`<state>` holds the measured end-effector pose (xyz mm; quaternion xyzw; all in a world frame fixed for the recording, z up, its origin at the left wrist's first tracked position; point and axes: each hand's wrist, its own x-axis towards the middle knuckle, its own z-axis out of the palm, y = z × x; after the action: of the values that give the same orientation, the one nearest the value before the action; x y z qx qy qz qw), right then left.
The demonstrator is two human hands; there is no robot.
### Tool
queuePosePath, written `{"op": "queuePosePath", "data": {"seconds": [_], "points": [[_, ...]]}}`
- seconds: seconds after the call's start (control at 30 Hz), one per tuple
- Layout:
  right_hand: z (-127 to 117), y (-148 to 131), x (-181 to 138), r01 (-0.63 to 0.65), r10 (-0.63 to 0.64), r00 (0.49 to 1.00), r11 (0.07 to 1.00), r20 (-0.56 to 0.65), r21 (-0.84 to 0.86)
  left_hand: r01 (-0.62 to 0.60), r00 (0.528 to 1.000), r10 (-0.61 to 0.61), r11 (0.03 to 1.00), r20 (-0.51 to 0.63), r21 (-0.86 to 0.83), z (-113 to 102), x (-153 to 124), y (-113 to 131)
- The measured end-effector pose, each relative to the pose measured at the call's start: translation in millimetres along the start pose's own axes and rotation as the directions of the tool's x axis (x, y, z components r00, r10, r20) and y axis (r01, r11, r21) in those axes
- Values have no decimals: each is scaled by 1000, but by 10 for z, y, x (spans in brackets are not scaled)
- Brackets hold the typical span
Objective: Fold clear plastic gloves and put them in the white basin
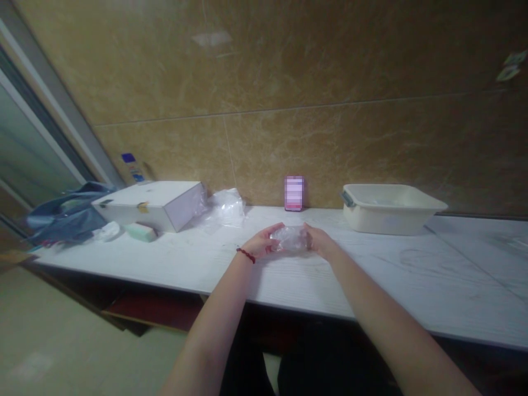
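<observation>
Between my two hands, a crinkled clear plastic packet is held low over the white wood-grain tabletop. My left hand, with a dark red cord on the wrist, grips its left end with curled fingers. At the right end, my right hand closes on the packet, its fingers partly hidden behind the plastic. Whether anything is inside the packet I cannot make out. A phone with a blurred screen leans upright against the wall just beyond my hands.
A cream plastic basin stands at the right by the wall. Left are crumpled clear plastic bags, a white box, a pale green block, a blue-capped bottle and blue cloth. The tabletop's front edge runs below my forearms.
</observation>
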<state>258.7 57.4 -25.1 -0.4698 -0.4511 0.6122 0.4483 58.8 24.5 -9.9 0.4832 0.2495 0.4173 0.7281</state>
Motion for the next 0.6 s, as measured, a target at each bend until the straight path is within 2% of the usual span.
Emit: {"op": "queuePosePath", "data": {"seconds": [0.07, 0.17, 0.3, 0.4, 0.47, 0.5, 0.57, 0.6], "points": [[7, 6, -6, 76, -77, 997, 995, -24, -58, 17, 1000, -17, 1000, 2, -4, 10, 2, -5], [23, -15, -40, 189, -221, 970, 947, -100, -258, 30, 1000, -30, 999, -1, -12, 26, 9, -4], [15, -57, -94, 219, -369, 914, 800, -170, -559, 47, 999, -47, 999, -19, 1, 52, 10, 8], [-16, -78, -104, 250, -445, 884, 707, -141, -662, 60, 997, -59, 998, -41, 22, 83, -15, 18], [-27, -95, -97, 253, -432, 892, 721, -134, -645, 56, 997, -55, 998, -46, 21, 119, -51, 31], [-27, -108, -95, 239, -396, 907, 768, -147, -594, 53, 998, -52, 998, -46, 16, 144, -75, 41], [-14, -150, -114, 151, -231, 957, 914, -176, -375, 32, 998, -32, 999, -52, -2, 209, -125, 70], [-3, -178, -139, 80, -114, 983, 972, -147, -220, 8, 998, -9, 1000, -67, -14, 249, -150, 89]]}}
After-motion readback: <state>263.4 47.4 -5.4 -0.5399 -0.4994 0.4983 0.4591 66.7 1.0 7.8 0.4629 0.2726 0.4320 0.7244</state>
